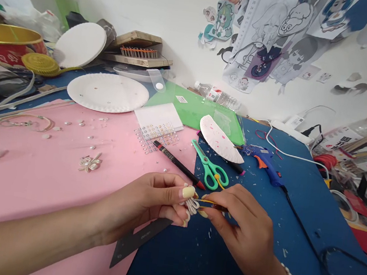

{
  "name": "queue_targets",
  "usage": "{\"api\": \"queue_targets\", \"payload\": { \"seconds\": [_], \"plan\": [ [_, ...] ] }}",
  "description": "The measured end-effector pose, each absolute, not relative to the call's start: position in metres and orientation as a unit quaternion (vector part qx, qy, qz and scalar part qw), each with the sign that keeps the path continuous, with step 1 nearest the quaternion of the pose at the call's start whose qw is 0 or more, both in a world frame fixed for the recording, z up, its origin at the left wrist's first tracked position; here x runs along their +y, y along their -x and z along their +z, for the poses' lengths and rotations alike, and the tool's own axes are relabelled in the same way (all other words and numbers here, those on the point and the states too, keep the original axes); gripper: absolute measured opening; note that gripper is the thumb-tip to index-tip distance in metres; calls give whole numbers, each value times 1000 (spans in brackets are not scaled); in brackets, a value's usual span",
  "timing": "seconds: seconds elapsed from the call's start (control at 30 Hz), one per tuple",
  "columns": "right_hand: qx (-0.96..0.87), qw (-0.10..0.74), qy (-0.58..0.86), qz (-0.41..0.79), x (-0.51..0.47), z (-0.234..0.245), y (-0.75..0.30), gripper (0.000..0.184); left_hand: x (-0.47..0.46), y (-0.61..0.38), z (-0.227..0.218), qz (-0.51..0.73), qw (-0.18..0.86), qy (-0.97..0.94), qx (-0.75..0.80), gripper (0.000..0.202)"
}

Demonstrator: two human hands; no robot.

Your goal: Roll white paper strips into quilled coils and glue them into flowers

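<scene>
My left hand [166, 198] pinches a small bundle of white cord loops [191, 205] between thumb and fingers. From the other side, my right hand [243, 220] grips thin yellow tweezers [209, 202], their tips at the loops. Just beyond my hands lie green scissors [209, 165] and a black marker with red ends [180, 166]. A dark ruler [140, 239] lies partly beneath my left hand. On the pink sheet [47, 183] rests a cord flower with a pearl centre [90, 161].
A blue glue gun [264, 161] lies at right with its black cable trailing toward me. Behind are a cut paper-plate piece [220, 137], a green folder [200, 108], a white paper plate [108, 92] and a plastic bottle [218, 96]. Rhinestones [157, 136] and loose pearls sit on the pink sheet.
</scene>
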State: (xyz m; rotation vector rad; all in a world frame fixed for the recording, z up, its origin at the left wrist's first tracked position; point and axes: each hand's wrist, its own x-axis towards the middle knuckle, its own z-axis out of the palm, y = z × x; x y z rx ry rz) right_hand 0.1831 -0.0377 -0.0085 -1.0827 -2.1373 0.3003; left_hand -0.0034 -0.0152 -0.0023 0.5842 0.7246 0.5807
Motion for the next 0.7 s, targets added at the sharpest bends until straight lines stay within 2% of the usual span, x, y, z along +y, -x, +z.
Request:
{"api": "queue_targets", "payload": {
  "seconds": [0.37,0.7],
  "plan": [
    [-833,367,401,102,-38,-9,-182,13,-16,3,-5,274,860,-279,327,11],
    [-840,329,363,232,-34,-6,-186,21,-16,5,-4,251,851,-336,316,9]
  ]
}}
